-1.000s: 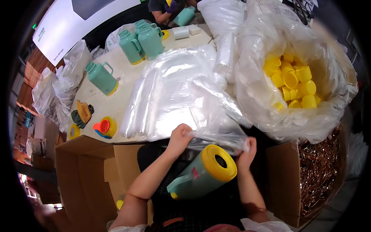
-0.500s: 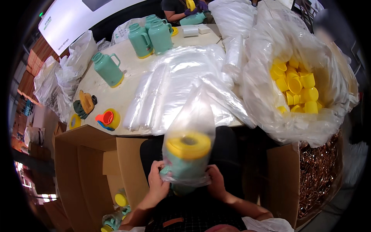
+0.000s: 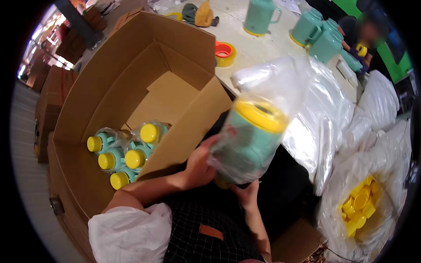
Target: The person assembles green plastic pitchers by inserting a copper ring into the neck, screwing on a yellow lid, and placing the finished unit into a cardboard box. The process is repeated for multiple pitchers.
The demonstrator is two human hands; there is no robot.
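A mint-green vacuum flask [image 3: 245, 144] is upside down over my lap, its yellow base up and a clear plastic bag [image 3: 280, 87] around it. The bag's loose end stands above the base. My left hand [image 3: 199, 164] grips the flask's left side through the bag, fingers partly hidden. At the lower end, by a yellow patch that looks like the cap, my right hand [image 3: 246, 193] is closed on the flask or bag edge. Just left of my left hand is an open cardboard box [image 3: 101, 96]. Several bagged flasks with yellow caps [image 3: 135, 158] stand in its near end.
On the table [image 3: 228, 26] lie a stack of clear bags [image 3: 313, 114], a tape roll [image 3: 226, 55] and several unbagged flasks [image 3: 258, 17]. To the right, a big plastic sack [image 3: 390, 162] holds yellow cups [image 3: 360, 199]. A co-worker [image 3: 368, 39] sits across the table.
My view has swung left toward the box. The bagged flask has tilted, and my right hand has shifted from the bag's right side to beneath its lower end.
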